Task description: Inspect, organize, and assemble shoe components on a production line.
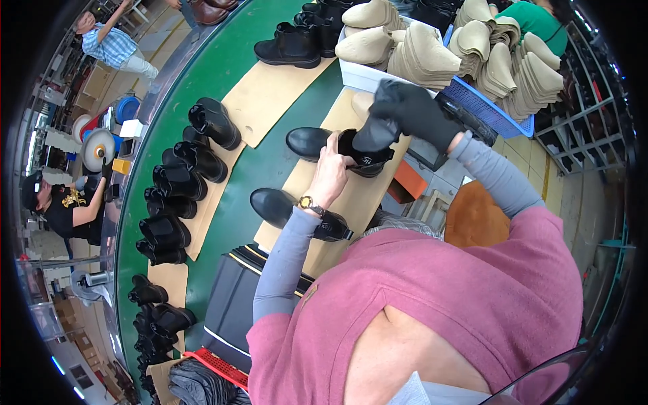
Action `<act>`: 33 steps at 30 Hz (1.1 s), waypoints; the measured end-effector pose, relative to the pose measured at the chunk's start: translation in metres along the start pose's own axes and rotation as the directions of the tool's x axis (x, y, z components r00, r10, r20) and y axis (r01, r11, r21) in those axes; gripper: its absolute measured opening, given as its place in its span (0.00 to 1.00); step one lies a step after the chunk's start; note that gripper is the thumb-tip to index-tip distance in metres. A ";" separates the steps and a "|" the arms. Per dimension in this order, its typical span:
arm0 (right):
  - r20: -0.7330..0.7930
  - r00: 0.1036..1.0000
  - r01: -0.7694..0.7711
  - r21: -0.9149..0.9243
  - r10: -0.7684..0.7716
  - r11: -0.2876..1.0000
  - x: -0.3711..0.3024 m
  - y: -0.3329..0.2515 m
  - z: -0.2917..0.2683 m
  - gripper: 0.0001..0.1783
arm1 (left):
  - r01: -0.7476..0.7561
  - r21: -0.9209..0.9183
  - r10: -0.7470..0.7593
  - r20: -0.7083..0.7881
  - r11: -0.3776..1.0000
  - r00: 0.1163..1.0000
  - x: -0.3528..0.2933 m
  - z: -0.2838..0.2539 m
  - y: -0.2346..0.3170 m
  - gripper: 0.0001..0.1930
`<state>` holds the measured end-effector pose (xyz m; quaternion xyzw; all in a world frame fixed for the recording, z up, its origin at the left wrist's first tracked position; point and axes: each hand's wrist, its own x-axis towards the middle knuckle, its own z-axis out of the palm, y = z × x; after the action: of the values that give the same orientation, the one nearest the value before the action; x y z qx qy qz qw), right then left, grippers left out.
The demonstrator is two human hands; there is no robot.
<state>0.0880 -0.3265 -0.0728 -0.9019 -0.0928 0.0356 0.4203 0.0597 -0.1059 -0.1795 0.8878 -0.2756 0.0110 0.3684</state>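
A black ankle boot (pixel 305 143) lies on its side-to-side length across a cardboard strip on the green table in front of me. My left hand (pixel 331 172), bare and with a wristwatch, grips the boot at the edge of its opening. Over the heel end, my right hand (pixel 415 115) in a black glove is closed on a dark grey rounded piece that looks like an insole (pixel 375 134). Its lower end is at the boot's opening; how far it reaches inside is hidden. Nearer me, partly behind my left forearm, is a second black boot (pixel 273 206).
White box (pixel 364 77) and blue basket (pixel 478 99) at the back right hold stacked beige insoles (pixel 425 57). Rows of black boots (pixel 175 179) stand on cardboard (pixel 263 101) to the left. A red basket (pixel 219 368) is at lower left. Other people (pixel 74 212) are beyond the table.
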 end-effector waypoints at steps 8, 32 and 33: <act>0.023 0.992 0.130 -0.194 -0.128 0.972 -0.014 0.017 0.103 0.12 | 0.099 -0.148 -0.123 -0.165 0.984 0.979 0.005 -0.006 -0.001 0.08; -0.036 0.723 0.568 0.599 -0.690 0.564 -0.036 -0.052 0.084 0.22 | -0.610 -0.363 0.087 -0.809 0.705 0.582 -0.050 -0.183 0.123 0.61; -0.042 0.693 0.603 0.581 -0.719 0.547 -0.036 -0.060 0.084 0.22 | -0.618 -0.326 0.069 -0.847 0.716 0.526 -0.065 -0.188 0.138 0.60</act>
<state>0.0323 -0.2332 -0.0818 -0.6280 -0.4543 -0.0099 0.6317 -0.0293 -0.0303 0.0321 0.5461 -0.2533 0.3898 0.6969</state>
